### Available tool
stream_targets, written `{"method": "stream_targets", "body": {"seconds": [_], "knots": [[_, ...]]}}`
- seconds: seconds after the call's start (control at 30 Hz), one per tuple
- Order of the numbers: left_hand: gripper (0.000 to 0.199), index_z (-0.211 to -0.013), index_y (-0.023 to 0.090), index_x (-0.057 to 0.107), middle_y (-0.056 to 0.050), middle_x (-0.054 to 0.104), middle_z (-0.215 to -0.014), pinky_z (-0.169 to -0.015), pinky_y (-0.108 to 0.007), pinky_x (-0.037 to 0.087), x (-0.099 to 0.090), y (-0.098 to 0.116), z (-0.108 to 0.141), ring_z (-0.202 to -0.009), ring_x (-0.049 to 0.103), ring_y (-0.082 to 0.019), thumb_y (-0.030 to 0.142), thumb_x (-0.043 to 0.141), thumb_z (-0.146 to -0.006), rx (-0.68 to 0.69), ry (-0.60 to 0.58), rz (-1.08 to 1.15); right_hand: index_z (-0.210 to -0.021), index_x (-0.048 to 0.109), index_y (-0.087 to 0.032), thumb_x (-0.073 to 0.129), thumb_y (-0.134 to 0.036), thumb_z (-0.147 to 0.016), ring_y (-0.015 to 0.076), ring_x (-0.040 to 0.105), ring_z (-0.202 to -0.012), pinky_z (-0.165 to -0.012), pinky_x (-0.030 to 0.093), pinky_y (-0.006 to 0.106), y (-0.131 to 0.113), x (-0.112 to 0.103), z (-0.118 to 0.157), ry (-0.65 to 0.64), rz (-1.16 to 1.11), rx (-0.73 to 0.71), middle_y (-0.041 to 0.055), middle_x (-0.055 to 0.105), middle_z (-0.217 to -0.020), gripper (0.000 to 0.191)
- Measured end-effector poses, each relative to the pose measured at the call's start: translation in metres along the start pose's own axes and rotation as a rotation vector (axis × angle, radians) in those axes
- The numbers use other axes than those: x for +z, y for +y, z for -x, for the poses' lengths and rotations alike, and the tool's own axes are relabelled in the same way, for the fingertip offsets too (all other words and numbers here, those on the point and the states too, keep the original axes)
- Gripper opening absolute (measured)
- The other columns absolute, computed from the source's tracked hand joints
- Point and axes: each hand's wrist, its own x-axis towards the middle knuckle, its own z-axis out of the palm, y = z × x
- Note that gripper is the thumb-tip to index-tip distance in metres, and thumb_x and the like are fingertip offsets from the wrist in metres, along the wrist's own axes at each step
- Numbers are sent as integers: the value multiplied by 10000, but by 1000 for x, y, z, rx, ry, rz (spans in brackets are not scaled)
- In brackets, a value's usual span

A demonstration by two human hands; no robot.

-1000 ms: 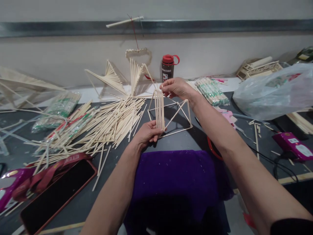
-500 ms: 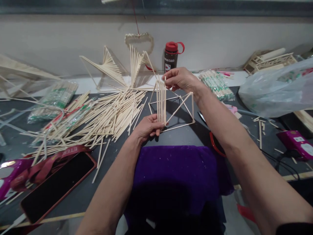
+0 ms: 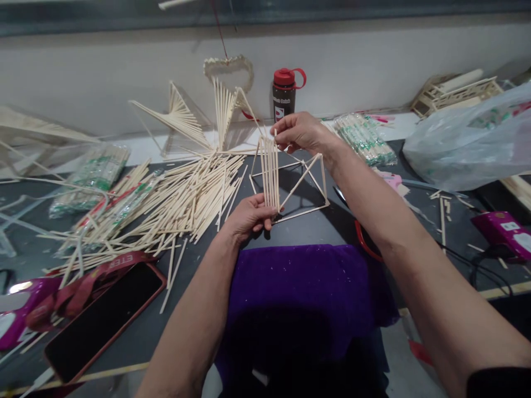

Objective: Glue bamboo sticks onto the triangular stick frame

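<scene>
A small frame [image 3: 304, 213] made of thin wooden sticks stands on the dark table in front of me. On its left side, several sticks [image 3: 269, 171] stand close together in an upright row. My left hand [image 3: 252, 214] grips the lower end of this row, its thumb across the front and fingers curled behind. At the top of the row, my right hand [image 3: 299, 131] pinches the upper end of a wooden stick between thumb and fingers. Its other fingers are partly hidden behind the hand.
Left of the frame lies a large pile of loose sticks [image 3: 194, 199]. A phone [image 3: 105, 320] is at the front left. Behind stand fan-shaped stick models [image 3: 178, 116] and a red-capped bottle [image 3: 284, 99]. Scissors with a red handle [image 3: 365, 243] lie under my right forearm; a plastic bag [image 3: 468, 143] sits right.
The view has shifted slightly. Both hands keep nearly the same hold on the stick frame, with hardly any movement.
</scene>
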Motion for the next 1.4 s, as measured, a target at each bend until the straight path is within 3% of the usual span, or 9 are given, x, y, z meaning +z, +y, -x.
{"method": "stream_targets", "body": {"seconds": [0.53, 0.8, 1.4], "knots": [[338, -964, 123, 626, -33, 691, -766, -282, -146, 196, 0, 0, 0, -356, 512, -37, 225, 756, -669, 3, 22, -12, -672, 625, -157, 767, -67, -637, 80, 566, -503, -421, 420, 184, 9, -3, -7, -38, -44, -27, -10, 617, -588, 173], [363, -974, 125, 628, -42, 708, -787, -280, -137, 188, 0, -2, 0, -347, 503, -34, 223, 760, -651, 9, 39, -5, -803, 639, -129, 680, -15, -685, 77, 577, -532, -436, 438, 165, 9, -4, -9, -81, -23, -26, -9, 614, -621, 170], [401, -1017, 110, 614, -50, 712, -794, -278, -132, 194, -1, -1, 0, -340, 490, -30, 215, 758, -658, 12, 39, 2, -855, 632, -134, 645, -9, -727, 73, 555, -532, -438, 446, 168, 12, -4, -13, -119, -22, -54, -10, 612, -645, 179]]}}
